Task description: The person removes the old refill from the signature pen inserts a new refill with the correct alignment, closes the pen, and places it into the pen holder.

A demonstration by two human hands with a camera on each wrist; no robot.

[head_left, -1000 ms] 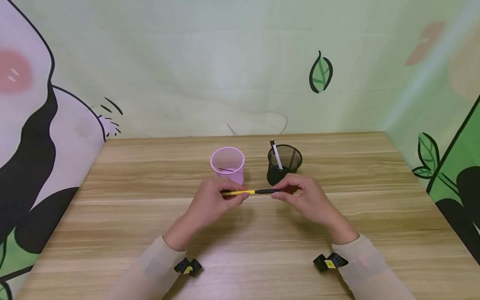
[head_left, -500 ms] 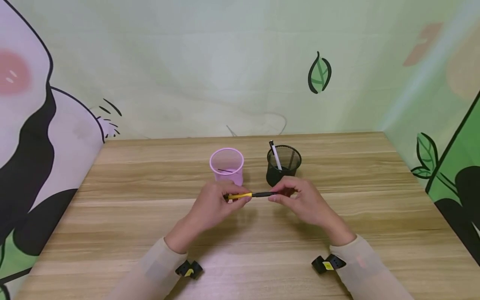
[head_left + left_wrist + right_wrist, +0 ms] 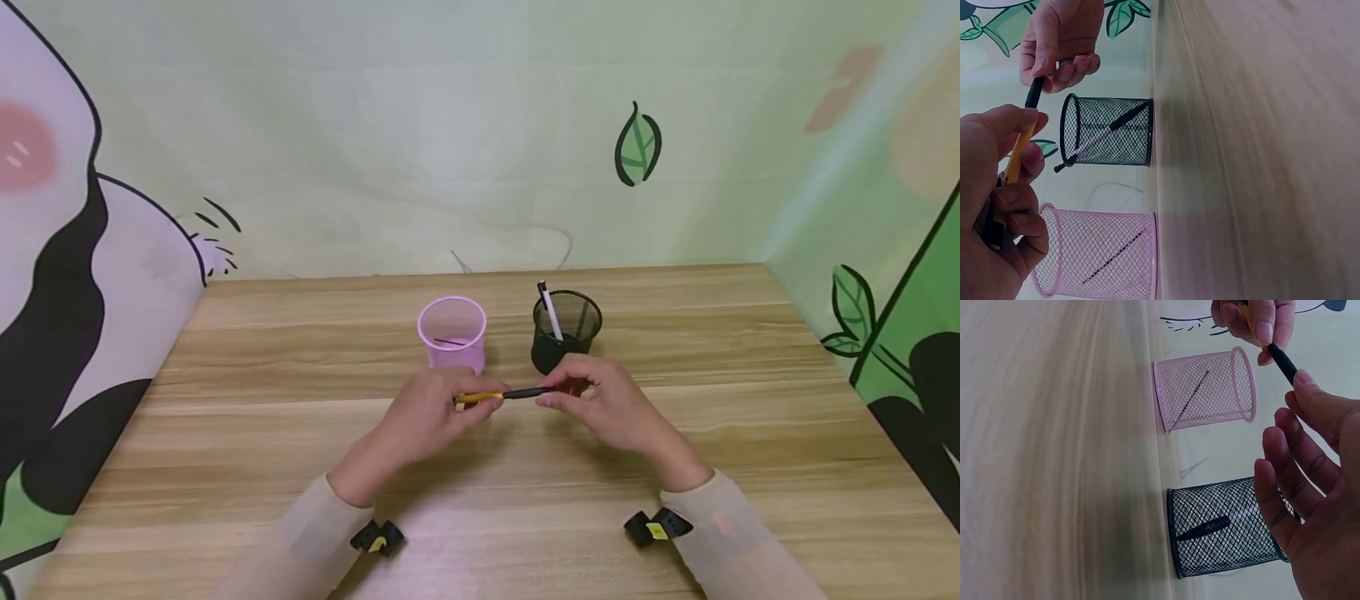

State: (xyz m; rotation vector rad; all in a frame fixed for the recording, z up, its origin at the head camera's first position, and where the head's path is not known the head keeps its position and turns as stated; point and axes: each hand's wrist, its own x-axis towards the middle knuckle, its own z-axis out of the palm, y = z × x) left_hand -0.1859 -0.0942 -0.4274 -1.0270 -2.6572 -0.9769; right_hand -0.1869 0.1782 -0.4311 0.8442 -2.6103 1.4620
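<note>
The left-wrist view best exposes the pen [image 3: 1018, 155].

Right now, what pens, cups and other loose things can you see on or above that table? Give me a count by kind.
Mesh cups: 2 (pink cup, black cup)
Pens: 2 (yellow-and-black pen, held by left hand and right hand; white-and-black pen in the black cup)
Thin dark stick: 1 (in the pink cup)
Total: 5
</note>
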